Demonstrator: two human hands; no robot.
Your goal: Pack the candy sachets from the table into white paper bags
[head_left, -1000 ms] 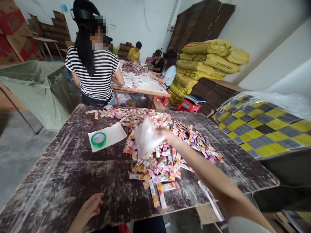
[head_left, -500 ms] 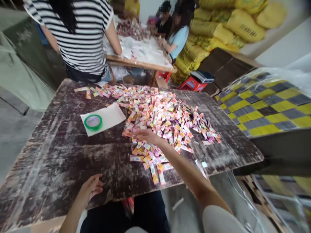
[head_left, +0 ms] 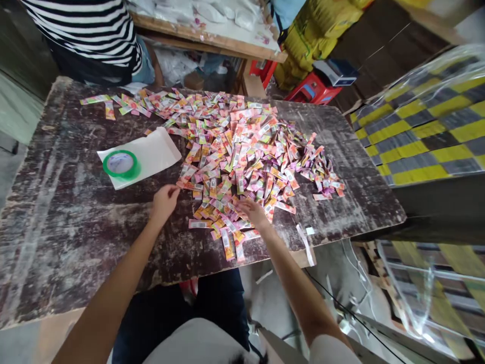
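A wide heap of small printed stick sachets (head_left: 242, 151), mostly pink, orange and purple, covers the middle of the dark worn table (head_left: 94, 242). At the heap's left edge, my left hand (head_left: 164, 203) has its thumb and fingers pinched together on the end of a reddish sachet (head_left: 186, 185). Lower in the heap lies my right hand (head_left: 254, 212), fingers reaching loosely apart over the sachets; its fingertips partly blend into them. Left of the heap, a roll of green tape (head_left: 120, 164) rests on a white sheet or bag (head_left: 159, 151).
A person in a striped top (head_left: 87, 35) stands beyond the far left edge. Behind are another table (head_left: 212, 43), a red stool (head_left: 314, 90) and yellow sacks (head_left: 314, 35). A yellow-and-grey checkered stack (head_left: 424, 131) flanks the right side. A white strip (head_left: 306, 245) hangs over the near edge.
My left hand has moved forward from the near edge to the heap and pinched a sachet. My right hand has shifted right, from the heap's left edge into it. The view has tilted down.
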